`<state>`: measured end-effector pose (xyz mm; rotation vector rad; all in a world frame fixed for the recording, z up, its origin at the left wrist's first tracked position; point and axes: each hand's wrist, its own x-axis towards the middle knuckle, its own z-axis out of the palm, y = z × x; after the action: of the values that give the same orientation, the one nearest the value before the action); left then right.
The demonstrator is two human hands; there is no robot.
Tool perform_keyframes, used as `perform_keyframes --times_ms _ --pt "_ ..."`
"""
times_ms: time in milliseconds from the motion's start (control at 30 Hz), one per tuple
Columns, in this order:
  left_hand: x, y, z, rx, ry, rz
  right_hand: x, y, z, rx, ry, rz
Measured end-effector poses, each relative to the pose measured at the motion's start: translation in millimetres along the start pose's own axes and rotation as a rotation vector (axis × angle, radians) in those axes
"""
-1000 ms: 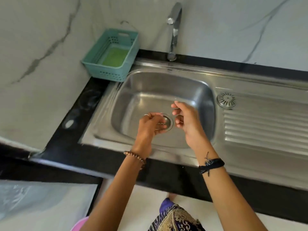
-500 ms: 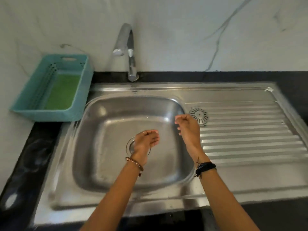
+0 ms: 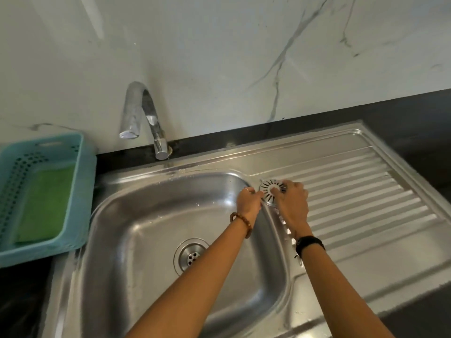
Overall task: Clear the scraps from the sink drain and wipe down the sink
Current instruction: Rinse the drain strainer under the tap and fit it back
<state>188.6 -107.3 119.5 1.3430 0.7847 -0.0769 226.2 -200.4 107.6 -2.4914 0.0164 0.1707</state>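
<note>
The steel sink basin (image 3: 146, 240) has its round drain (image 3: 192, 256) uncovered, partly hidden by my left forearm. A round slotted strainer disc (image 3: 269, 191) sits at the near-left corner of the ribbed drainboard (image 3: 366, 191). My left hand (image 3: 249, 202) pinches the disc's left edge. My right hand (image 3: 292, 203) grips its right side, thumb on the centre. The disc looks slightly tilted. No scraps are visible in the drain.
A chrome faucet (image 3: 144, 118) curves over the basin's back rim. At the left, on the black counter, stands a teal plastic basket (image 3: 80, 181) holding a green cloth (image 3: 46, 201). A white marble wall rises behind.
Both hands left the drain in the basin and moved up-right to the strainer disc on the drainboard, and now hold it. The view shifted right and closer.
</note>
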Motion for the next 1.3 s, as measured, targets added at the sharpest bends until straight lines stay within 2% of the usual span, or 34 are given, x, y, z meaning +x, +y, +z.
perform_keyframes --times_ms 100,200,300,500,633,700,800,967,1167,1300 --pt "5.0 -2.3 -2.9 -0.104 0.026 -0.034 -2.3 0.5 2.2 0.033 -0.019 -0.023" --pt "0.0 -11.7 -14.6 -0.3 -0.052 -0.16 -10.0 -2.8 4.3 0.063 -0.069 -0.084" --pt "-6.2 -18.6 -44.7 -0.461 -0.111 -0.165 -16.0 -20.1 7.3 0.1 -0.152 -0.166" --pt "-7.5 -5.1 -143.1 -0.571 0.1 -0.066 -29.5 -112.6 35.6 0.39 -0.278 -0.381" --pt "-12.4 6.4 -189.2 -0.617 0.156 -0.012 -27.1 -175.9 67.9 0.53 -0.315 -0.403" --pt "-13.7 7.2 -203.3 -0.63 0.161 0.0 -23.2 -196.0 84.2 0.459 -0.348 -0.445" --pt "-13.1 7.8 -214.6 -0.652 0.137 0.014 -21.4 -209.1 110.1 0.195 -0.329 -0.609" --pt "-5.1 6.5 -222.1 -0.632 0.124 -0.001 -24.6 -206.7 138.1 -0.216 -0.007 -0.758" --pt "1.7 2.4 -218.9 -0.595 0.102 -0.012 -18.4 -202.8 141.2 -0.491 0.142 -0.909" --pt "5.4 -2.8 -217.3 -0.601 0.077 -0.022 -3.8 -193.6 127.3 -0.472 0.02 -1.035"
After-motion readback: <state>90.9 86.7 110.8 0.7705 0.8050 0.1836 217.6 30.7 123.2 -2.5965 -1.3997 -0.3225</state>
